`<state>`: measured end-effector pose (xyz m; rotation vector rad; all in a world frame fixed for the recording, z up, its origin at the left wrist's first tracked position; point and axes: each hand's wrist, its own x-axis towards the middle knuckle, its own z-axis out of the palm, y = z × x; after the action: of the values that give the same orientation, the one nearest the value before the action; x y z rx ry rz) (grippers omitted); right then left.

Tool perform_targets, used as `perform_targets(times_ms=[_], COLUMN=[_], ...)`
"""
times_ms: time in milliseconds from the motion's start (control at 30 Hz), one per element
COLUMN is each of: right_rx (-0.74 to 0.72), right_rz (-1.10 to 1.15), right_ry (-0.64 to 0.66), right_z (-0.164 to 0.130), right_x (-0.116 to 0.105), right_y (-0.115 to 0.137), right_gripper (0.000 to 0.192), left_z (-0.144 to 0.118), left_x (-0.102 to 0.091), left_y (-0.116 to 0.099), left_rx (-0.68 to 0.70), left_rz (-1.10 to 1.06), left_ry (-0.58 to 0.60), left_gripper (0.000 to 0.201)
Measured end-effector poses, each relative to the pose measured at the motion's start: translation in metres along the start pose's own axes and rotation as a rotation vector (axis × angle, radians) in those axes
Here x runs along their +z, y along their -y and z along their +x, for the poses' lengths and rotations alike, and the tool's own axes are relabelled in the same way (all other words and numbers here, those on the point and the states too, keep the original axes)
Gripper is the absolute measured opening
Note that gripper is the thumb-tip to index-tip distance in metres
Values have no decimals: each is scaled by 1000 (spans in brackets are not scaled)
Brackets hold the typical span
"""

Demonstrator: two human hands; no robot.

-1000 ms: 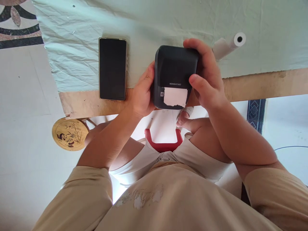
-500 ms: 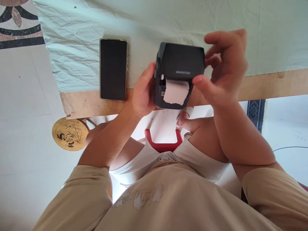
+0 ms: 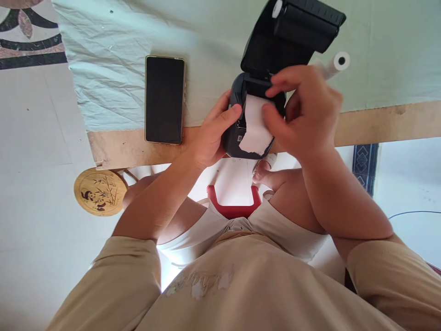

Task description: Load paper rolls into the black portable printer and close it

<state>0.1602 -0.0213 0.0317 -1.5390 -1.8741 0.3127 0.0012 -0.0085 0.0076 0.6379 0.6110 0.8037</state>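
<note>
- The counter (image 3: 379, 124) spans the far half of the view, its wooden near edge bare and the rest under a creased pale green cloth (image 3: 103, 78).
- A black label printer (image 3: 272, 78) sits at the near edge of the counter, close to the middle; its lid (image 3: 292, 32) is swung up and back, away from the person.
- The right hand (image 3: 306, 115) hovers over the open printer, thumb and fingers curled into a narrow grip at the paper; whether they actually pinch it I cannot tell.
- The left hand (image 3: 210, 133) clasps the printer's left side, thumb laid across the top edge beside the paper, so this grip holds the printer body.
- A dark smartphone (image 3: 164, 99) lies face up to the left of the printer, apart from it.
- A round wooden stool (image 3: 99, 191) with a panda drawing stands on the floor, near left.
- A white paper strip (image 3: 255, 126) with a torn end runs out of the printer's bay toward the person.
- A spare paper roll (image 3: 336, 64) lies on the cloth just right of the printer, partly hidden by the right hand.
</note>
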Motion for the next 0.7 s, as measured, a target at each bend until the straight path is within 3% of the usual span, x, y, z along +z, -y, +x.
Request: perform_targets(times_ms=[167,267,400,533,600,700], right_rx=[4,44,108,145,348,680], right_rz=[-296,-272,54,683,952,1087], right_ry=[304,406,348,219,117,67], right_z=[2,3,0,4,9,15], right_x=[-12,-19,-26,-26,-22,-13], right_y=[9,10,0,-18,-26,-37], right_gripper=[23,26,30,33,30,27], left_z=[-1,-1,0,1,2,3], left_x=[1,2,3,3,1,-2], left_y=[1,2,1,1,4,7], left_rx=[-32,-61,-56,-36,-37,-40], left_rz=[59,95,82,0,-43,-81], left_ry=[-27,-42,-41,-30,-62,-107], left_gripper=[29,30,25,19,21,28])
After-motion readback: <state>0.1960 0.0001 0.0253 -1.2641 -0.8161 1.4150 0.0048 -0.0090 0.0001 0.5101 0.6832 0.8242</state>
